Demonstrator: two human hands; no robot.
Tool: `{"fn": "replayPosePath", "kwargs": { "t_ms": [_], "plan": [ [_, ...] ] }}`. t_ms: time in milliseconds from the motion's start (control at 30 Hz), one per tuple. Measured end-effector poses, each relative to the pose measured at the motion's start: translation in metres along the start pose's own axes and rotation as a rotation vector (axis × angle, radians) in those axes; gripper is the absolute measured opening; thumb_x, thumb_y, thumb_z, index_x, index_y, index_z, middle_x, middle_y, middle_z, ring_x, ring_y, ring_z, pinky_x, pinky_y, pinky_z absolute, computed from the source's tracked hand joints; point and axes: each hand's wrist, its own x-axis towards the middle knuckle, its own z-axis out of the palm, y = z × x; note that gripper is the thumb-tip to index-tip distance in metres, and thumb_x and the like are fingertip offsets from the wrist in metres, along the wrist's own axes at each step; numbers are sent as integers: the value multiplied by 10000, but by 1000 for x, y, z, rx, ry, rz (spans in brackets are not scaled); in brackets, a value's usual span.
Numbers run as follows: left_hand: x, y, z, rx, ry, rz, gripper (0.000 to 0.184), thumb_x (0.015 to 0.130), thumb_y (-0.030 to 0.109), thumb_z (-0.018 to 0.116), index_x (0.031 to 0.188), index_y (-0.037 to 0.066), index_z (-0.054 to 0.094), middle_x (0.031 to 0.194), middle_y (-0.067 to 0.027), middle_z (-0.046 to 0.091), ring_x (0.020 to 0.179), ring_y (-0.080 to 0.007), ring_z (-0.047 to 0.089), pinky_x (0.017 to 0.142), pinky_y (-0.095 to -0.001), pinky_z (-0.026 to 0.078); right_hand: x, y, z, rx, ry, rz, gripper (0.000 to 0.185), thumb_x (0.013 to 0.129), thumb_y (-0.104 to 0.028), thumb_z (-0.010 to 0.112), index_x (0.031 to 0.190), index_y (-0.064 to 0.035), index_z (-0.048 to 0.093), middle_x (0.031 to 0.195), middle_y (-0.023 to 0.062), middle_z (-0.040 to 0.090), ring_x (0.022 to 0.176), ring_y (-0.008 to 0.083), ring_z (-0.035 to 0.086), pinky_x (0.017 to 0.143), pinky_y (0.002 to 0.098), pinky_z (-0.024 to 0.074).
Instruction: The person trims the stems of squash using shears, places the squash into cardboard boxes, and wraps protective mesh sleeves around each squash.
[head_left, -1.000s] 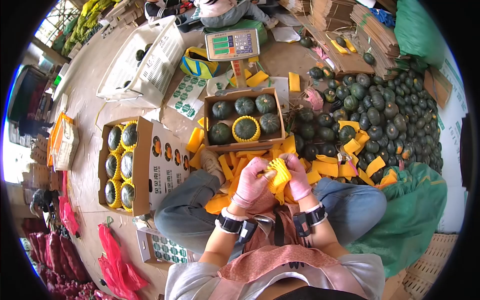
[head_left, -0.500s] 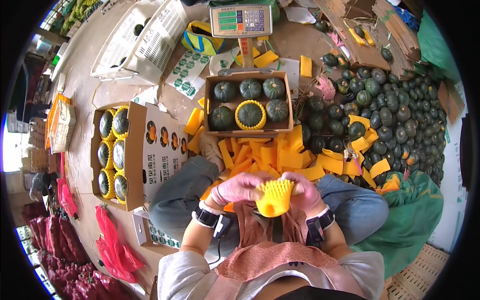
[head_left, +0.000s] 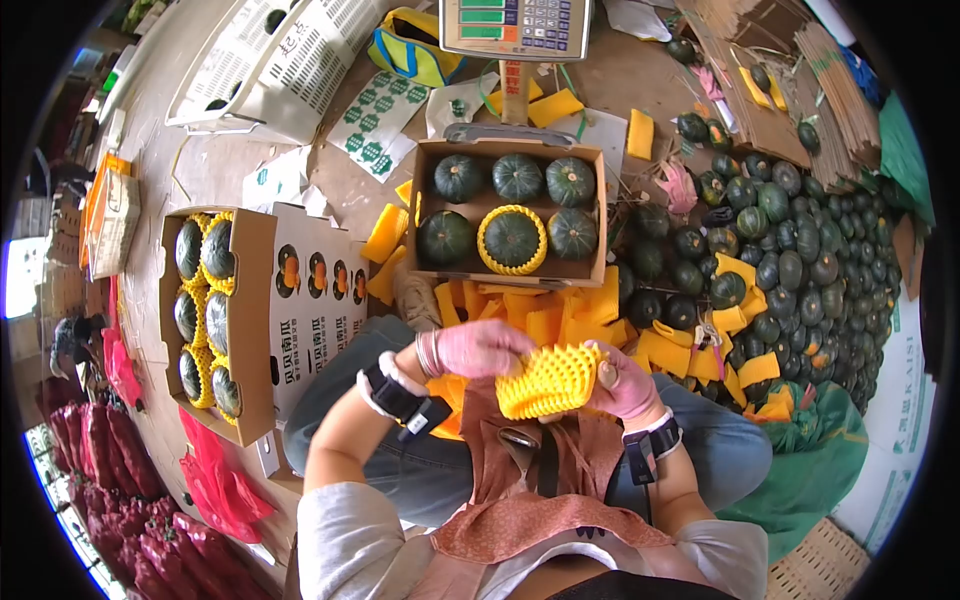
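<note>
A yellow foam net sleeve is stretched between my two gloved hands above my lap. My left hand grips its left end, and my right hand pinches its right end with the thumb on top. Just beyond them stands an open cardboard box with several dark green pumpkins; one front pumpkin wears a yellow net. Flat yellow sleeves lie between the box and my legs.
At the left, another box holds netted pumpkins. A scale display stands behind the middle box, a white crate at the back left. A large pumpkin pile lies at the right, with a green sack nearer me.
The sleeve has gone from bunched up to opened out wider between my hands. My hands have moved slightly apart. The view has shifted, bringing the middle box and scale display closer.
</note>
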Motion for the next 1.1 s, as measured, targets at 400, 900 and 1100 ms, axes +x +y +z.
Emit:
{"fn": "replayPosePath", "kwargs": {
  "t_ms": [400,900,1100],
  "plan": [
    [-7,105,-165,412,635,-164,225,886,213,572,967,4,593,892,-71,641,782,-154,613,682,-302,496,204,-80,9,-600,382,-312,349,928,-318,497,1136,-42,543,955,126,647,622,132,599,440,229,426],
    [35,11,-203,439,1112,261,121,933,157,503,986,53,532,804,-36,536,742,-123,479,669,-273,442,251,-48,-45,-1409,703,-788,221,938,-304,466,1017,-98,460,782,208,562,712,409,573,605,472,470],
    [96,-16,-193,589,1182,440,83,911,115,534,961,49,528,751,-82,514,690,-122,443,642,-263,442,237,-90,-98,-1555,741,-835,200,914,-229,511,995,-48,480,878,231,580,828,427,548,657,446,463]
  ]
}}
